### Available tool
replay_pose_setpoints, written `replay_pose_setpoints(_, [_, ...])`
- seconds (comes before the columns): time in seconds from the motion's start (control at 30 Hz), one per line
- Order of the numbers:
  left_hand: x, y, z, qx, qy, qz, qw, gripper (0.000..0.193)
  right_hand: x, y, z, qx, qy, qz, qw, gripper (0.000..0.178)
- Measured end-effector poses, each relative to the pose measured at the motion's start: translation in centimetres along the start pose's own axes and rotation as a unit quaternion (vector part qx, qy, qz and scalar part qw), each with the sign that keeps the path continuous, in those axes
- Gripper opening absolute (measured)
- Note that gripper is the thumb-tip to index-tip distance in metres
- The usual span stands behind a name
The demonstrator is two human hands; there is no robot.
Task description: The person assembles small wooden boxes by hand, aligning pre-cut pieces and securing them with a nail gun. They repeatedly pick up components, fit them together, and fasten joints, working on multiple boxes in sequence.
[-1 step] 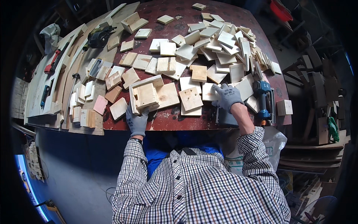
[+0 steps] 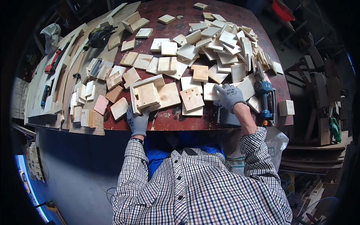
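Wooden assembly (image 2: 147, 93) gripped in left fingers (image 2: 131, 113)

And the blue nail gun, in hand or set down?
Set down: the blue nail gun rests on the red table; the right hand is over a board, the left hand holds joined boards.

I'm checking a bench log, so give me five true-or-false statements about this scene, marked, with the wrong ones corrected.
1. The left hand holds a box-like wooden piece. True.
2. The blue power tool is to the right of the right hand. True.
3. Both hands are ungloved. False: both wear grey gloves.
4. The surface is bright green. False: the table is dark red.
5. A heap of wooden pieces lies beyond the right hand. True.
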State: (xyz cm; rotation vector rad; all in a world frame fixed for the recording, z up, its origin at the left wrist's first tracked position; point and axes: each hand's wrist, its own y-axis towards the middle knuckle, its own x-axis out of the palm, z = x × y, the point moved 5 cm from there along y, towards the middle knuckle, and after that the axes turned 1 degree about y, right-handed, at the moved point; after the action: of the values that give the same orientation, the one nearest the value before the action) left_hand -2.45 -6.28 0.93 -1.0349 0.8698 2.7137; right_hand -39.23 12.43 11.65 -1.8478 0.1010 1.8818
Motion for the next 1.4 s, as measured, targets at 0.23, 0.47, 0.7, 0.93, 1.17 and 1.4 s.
replay_pose_setpoints(0.23, [0.5,-0.4,-0.9,-0.006,0.006,-0.013,1.0,0.082,0.0,-0.6,1.2,-0.008,0.07,0.01,0.997,0.062])
replay_pose_setpoints(0.47, [1.0,-0.1,-0.8,-0.034,-0.005,-0.014,0.999,0.071,-0.6,-0.9,1.1,0.037,0.047,-0.01,0.998,0.059])
replay_pose_setpoints(0.7, [0.6,-0.2,-1.9,-0.031,-0.03,-0.019,0.999,0.076,-2.9,-1.6,-6.4,-0.003,0.194,0.29,0.937,0.033])
replay_pose_setpoints(0.93, [0.5,-0.2,-2.8,-0.017,-0.084,-0.053,0.995,0.068,1.6,2.4,-21.2,-0.084,0.419,0.164,0.889,0.056])
replay_pose_setpoints(1.17, [0.5,-0.7,-2.9,-0.062,-0.101,-0.07,0.99,0.086,3.1,2.4,-21.6,-0.14,0.432,0.161,0.876,0.066])
replay_pose_setpoints(1.4, [-0.7,0.4,1.2,-0.035,-0.08,-0.025,0.996,0.086,1.8,2.8,-21.4,-0.133,0.437,0.119,0.881,0.076])
